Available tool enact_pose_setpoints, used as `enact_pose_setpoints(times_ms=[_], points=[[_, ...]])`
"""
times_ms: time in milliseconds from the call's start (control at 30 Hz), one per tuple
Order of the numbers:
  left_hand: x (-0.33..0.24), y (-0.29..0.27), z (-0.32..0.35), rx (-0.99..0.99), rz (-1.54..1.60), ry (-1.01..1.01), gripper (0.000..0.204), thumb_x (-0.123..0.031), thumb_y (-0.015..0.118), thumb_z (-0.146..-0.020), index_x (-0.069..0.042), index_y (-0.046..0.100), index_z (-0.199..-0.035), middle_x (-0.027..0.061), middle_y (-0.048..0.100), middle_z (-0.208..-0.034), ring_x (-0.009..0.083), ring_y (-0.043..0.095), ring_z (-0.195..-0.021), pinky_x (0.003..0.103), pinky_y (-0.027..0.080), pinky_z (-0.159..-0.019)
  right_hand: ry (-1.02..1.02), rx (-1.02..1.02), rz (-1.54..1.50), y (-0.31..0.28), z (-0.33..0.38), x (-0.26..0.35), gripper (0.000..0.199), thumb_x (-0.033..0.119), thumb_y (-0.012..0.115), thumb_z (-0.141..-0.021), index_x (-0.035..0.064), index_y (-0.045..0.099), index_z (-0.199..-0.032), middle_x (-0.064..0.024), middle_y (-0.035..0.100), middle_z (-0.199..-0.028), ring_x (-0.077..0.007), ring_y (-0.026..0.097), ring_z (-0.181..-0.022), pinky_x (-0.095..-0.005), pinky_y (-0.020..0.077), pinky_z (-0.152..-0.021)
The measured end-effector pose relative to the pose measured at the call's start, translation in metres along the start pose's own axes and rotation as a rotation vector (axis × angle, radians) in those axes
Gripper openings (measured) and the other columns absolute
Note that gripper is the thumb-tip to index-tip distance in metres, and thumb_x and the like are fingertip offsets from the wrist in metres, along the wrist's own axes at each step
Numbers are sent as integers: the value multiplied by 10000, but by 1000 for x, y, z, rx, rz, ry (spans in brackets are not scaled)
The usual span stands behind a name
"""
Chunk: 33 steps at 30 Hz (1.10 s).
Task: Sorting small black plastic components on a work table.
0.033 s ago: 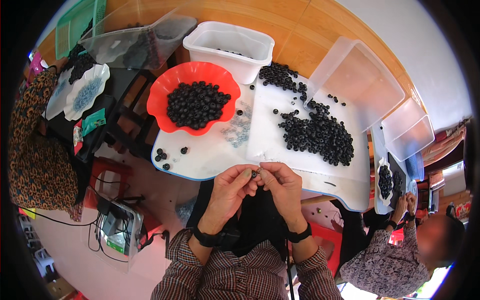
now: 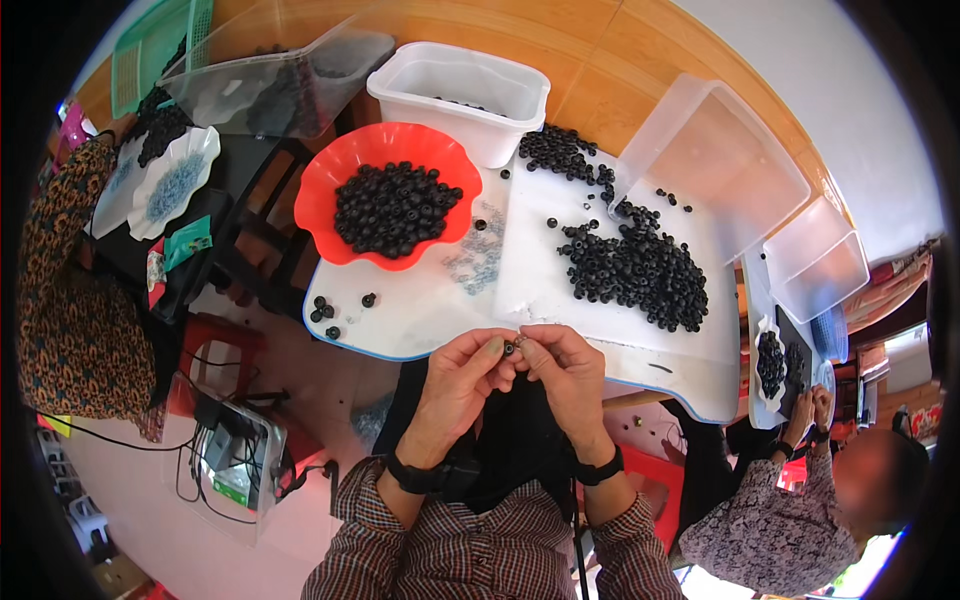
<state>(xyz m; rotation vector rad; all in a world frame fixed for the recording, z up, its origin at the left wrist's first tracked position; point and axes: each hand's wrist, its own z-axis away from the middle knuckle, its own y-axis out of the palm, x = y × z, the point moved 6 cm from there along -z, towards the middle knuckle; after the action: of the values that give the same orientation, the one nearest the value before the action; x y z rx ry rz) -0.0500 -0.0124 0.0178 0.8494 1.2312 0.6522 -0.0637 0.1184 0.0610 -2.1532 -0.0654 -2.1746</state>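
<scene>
My left hand (image 2: 455, 385) is closed, pinching a small round black part (image 2: 509, 349) with a hole in its end. Right beside it, my right hand (image 2: 566, 380) is closed in a pinch too, with a tiny clear or shiny piece (image 2: 520, 339) at its fingertips, too small to name. The fingertips of both hands meet just off the near edge of the white table (image 2: 400, 325). Beyond them, a red scalloped bowl (image 2: 312, 205) holds many similar black parts. A large pile of black parts (image 2: 640, 270) lies on a white board (image 2: 530, 290) to the right.
Tiny clear pieces (image 2: 475, 262) lie beside the bowl. Behind it stands a white tub (image 2: 505, 140); a clear bin (image 2: 720, 170) tips over the board's right side. Co-workers sit at left (image 2: 85, 330) and right (image 2: 770, 530). A cable-filled box (image 2: 235, 465) stands at lower left.
</scene>
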Motion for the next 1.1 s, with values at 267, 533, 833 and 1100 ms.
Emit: enact_pose_setpoints(times_ms=[267,533,833,1100], points=[[-1,-3,0,-9,37,34,241,-120,546,-1001,38,626,-1164,76,667,-948,108,623,-769,233,529,-667,-41,24,6,4,3,6,98,50,647,-930,11,657,-1020,-17,697,-895,-53,608,-772,-190,480,-648],[-2,-5,2,-50,22,33,232,-118,569,-989,26,637,-1158,82,672,-924,109,622,-752,238,530,-662,-81,32,35,4,3,7,124,55,655,-926,18,646,-1044,-20,677,-915,-53,602,-764,-176,462,-632],[0,-11,1,-94,2,21,230,-120,553,-996,25,629,-1159,100,681,-945,107,608,-751,228,504,-667,-249,-136,377,-9,-14,-2,71,14,675,-875,-6,659,-941,-62,623,-850,-112,598,-689,-255,478,-608],[0,-13,0,-128,-6,0,223,-104,561,-990,25,630,-1158,107,681,-943,107,611,-742,224,502,-664,-357,-195,636,-11,-38,6,68,11,681,-842,19,674,-909,-96,601,-834,-199,594,-646,-302,469,-587]])
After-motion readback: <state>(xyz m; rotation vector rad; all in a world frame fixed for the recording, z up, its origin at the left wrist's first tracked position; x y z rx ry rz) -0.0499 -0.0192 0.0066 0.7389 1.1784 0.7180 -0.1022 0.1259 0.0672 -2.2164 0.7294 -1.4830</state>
